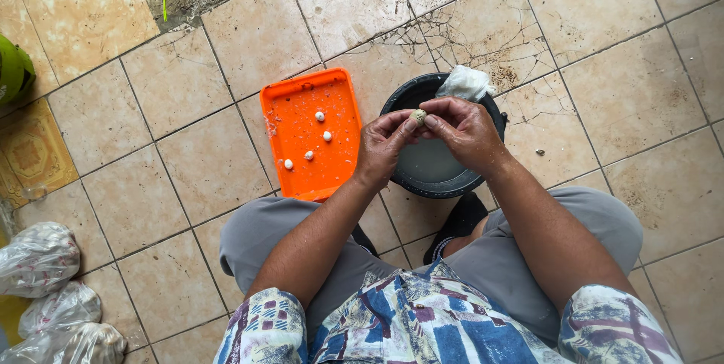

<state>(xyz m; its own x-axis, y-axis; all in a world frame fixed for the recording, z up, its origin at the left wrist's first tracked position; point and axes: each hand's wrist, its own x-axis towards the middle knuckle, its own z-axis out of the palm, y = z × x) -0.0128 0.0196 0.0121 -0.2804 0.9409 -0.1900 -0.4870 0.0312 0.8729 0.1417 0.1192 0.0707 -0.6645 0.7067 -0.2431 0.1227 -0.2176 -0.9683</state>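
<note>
Both hands meet above the near-left rim of a black bowl [441, 183], which stands on the tiled floor [603, 107] and holds a pale, milky liquid; the left hand [383, 145] and the right hand [464, 132] are drawn together, fingertips pinched on a small, pale greyish lump [418, 116] held between them — so the lump sits in the air over the bowl, not in it and not on the tray. A crumpled white plastic bag [466, 82] lies on the far rim of the bowl, just beyond the right hand; just left of the bowl, touching or nearly touching it, an orange rectangular tray [298, 115] rests on the tiles, and four small white balls [320, 116] lie scattered on it, apart from one another. The person sits low with knees spread in grey trousers [256, 232], a patterned shirt below; the tiles behind the bowl are cracked. At the far left edge a green rounded object [11, 70] shows in part, and clear plastic bags [41, 258] — filled, contents unclear — lie at the lower left.
</note>
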